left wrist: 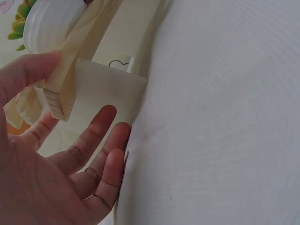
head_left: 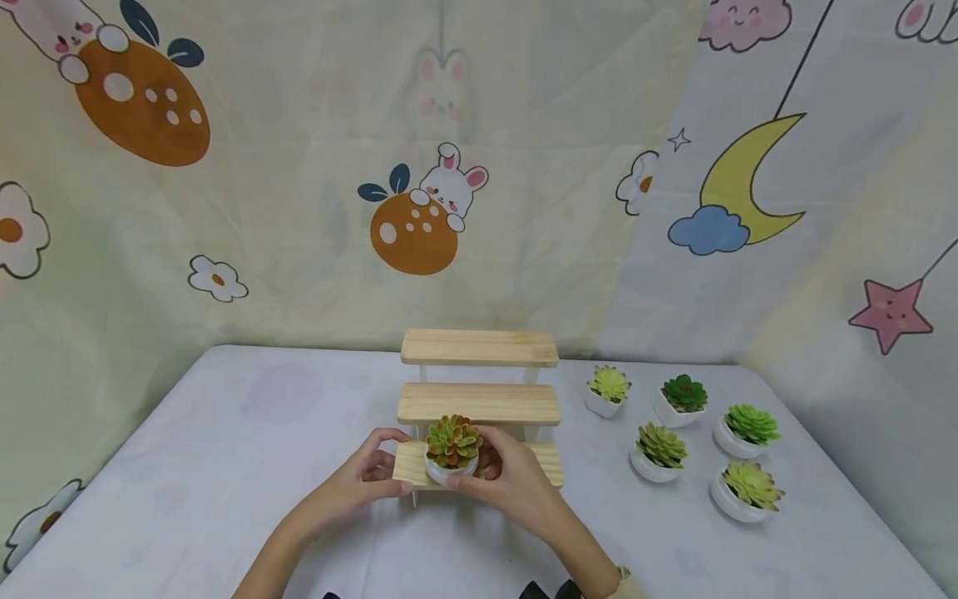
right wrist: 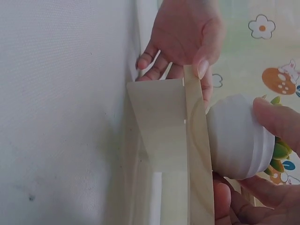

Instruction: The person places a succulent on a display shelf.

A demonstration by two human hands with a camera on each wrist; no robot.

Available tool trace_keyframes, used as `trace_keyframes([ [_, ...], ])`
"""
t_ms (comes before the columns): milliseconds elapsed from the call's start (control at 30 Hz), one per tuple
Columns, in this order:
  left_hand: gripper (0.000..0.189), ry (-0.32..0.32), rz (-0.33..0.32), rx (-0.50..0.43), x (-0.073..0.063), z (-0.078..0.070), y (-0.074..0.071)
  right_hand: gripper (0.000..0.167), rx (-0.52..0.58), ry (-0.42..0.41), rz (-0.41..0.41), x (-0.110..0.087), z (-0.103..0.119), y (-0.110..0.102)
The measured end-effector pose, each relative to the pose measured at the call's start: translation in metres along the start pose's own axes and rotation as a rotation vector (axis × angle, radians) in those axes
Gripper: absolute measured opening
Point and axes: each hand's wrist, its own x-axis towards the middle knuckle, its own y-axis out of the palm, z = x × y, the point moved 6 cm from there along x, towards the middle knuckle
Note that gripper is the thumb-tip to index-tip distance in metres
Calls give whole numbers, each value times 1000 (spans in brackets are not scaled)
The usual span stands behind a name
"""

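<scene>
A three-tier wooden plant stand [head_left: 479,404] with white supports stands at the table's middle. On its lowest board sits a potted succulent [head_left: 453,442], green with reddish tips, in a round white ribbed pot [right wrist: 234,138]. My right hand [head_left: 518,481] holds this pot, thumb at the front of its rim and fingers on its right side. My left hand [head_left: 358,477] grips the left end of the lowest board [left wrist: 63,89] between thumb and index finger. Its other fingers spread loosely beside the white side support [left wrist: 108,84].
To the right stand several more potted succulents: a yellow-green one [head_left: 609,384] near the stand, a dark green one [head_left: 684,394], a bright green one [head_left: 751,426], an olive one [head_left: 660,448] and a pale green one [head_left: 752,486]. A printed cloth [head_left: 299,183] hangs behind the white table [head_left: 224,441].
</scene>
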Motion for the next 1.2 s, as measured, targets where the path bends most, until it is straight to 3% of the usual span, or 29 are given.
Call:
trace_keyframes([
  [533, 61, -18, -6, -4, 0, 3, 1, 61, 65, 12, 17, -6, -3, -12],
  [800, 61, -14, -15, 11, -1, 2, 0, 45, 29, -5, -3, -14, 4, -38],
  [1200, 61, 2, -16, 18, 0, -1, -1, 45, -76, 8, -132, -32, 6, -88],
])
